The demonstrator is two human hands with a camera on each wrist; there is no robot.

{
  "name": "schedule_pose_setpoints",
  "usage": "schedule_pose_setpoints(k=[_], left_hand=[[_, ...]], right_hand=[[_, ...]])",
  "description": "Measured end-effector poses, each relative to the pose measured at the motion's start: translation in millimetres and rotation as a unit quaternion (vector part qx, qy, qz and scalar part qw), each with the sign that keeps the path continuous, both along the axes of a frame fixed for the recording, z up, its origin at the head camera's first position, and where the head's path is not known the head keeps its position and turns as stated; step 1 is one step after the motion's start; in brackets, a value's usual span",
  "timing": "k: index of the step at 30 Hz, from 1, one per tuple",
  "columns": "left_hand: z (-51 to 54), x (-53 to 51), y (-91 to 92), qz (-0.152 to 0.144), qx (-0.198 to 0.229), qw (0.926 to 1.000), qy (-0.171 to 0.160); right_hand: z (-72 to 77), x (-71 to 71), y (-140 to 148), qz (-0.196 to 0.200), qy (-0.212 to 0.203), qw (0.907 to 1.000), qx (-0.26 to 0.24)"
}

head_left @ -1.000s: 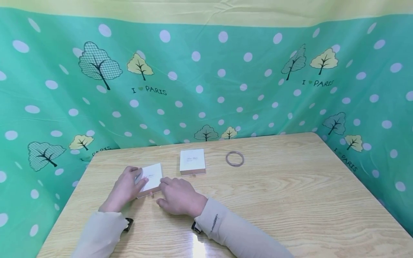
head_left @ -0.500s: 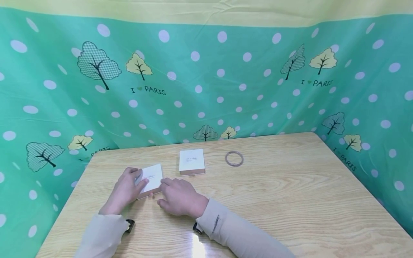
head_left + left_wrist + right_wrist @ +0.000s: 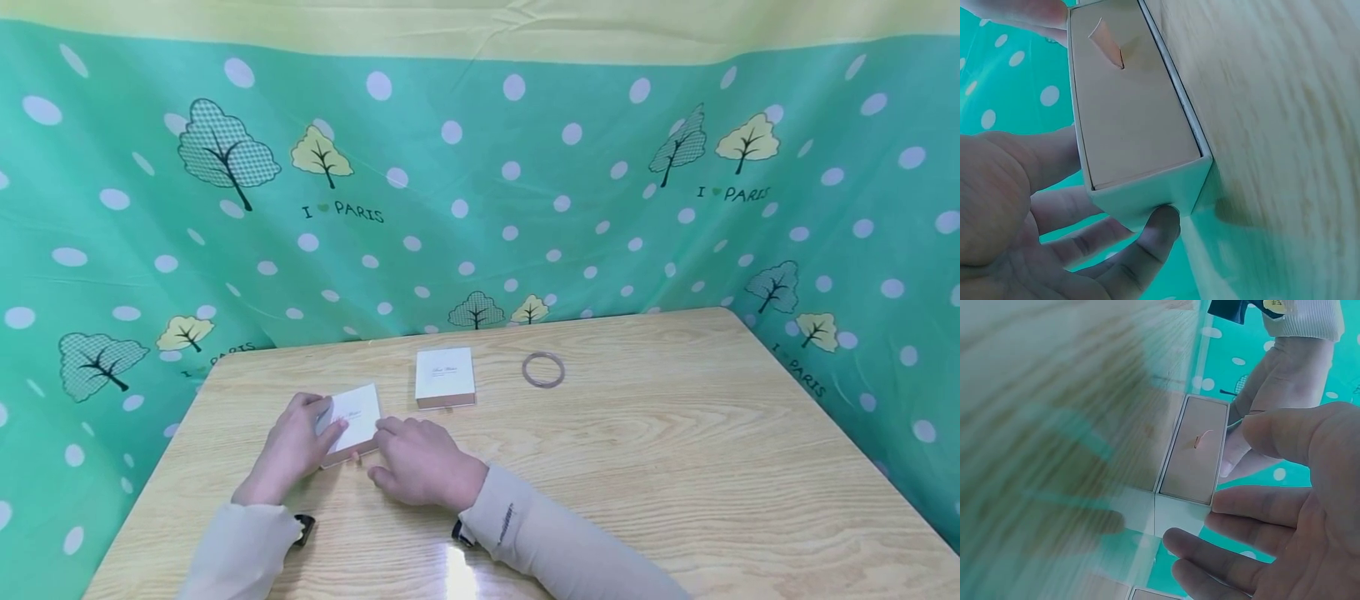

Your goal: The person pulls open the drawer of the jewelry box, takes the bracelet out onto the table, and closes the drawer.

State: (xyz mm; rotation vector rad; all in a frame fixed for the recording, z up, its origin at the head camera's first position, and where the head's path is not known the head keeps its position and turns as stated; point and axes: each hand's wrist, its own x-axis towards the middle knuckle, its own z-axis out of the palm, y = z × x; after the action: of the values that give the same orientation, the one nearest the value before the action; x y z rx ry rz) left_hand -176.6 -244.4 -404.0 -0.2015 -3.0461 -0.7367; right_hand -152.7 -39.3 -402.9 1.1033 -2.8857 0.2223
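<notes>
A white box (image 3: 362,417) with small print on top lies flat on the table, between my two hands. My left hand (image 3: 291,440) grips its left side, thumb over the top and fingers along the side wall. In the left wrist view, a pinkish-beige front panel (image 3: 1135,112) sits flush within the white sleeve, and a small ribbon tab (image 3: 1107,45) sticks out of it. My right hand (image 3: 423,462) touches the right side of the box with its fingertips; the right wrist view shows those fingers fairly straight, the thumb near the top edge.
A second white box (image 3: 446,373) of the same kind stands behind, to the right. Farther right lies a purplish ring, like a bangle (image 3: 543,386). The wooden table (image 3: 675,450) ends at a green dotted curtain (image 3: 465,225) along the back and sides.
Both hands and the box between them have shifted very slightly right and nearer. Their hold on it looks the same. The second box and the ring stay put on the table.
</notes>
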Motion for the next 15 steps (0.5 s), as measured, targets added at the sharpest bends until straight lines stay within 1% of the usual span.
schedule_pose_setpoints(k=[5,15], left_hand=[[-0.1,2.4,2.4,-0.001,0.002,1.0,0.001],[4.3,7.0,7.9,-0.003,-0.001,1.0,0.006]], right_hand=[[0.3,1.6,1.4,0.002,0.002,1.0,0.006],[-1.6,2.2,5.4,0.004,0.007,1.0,0.001]])
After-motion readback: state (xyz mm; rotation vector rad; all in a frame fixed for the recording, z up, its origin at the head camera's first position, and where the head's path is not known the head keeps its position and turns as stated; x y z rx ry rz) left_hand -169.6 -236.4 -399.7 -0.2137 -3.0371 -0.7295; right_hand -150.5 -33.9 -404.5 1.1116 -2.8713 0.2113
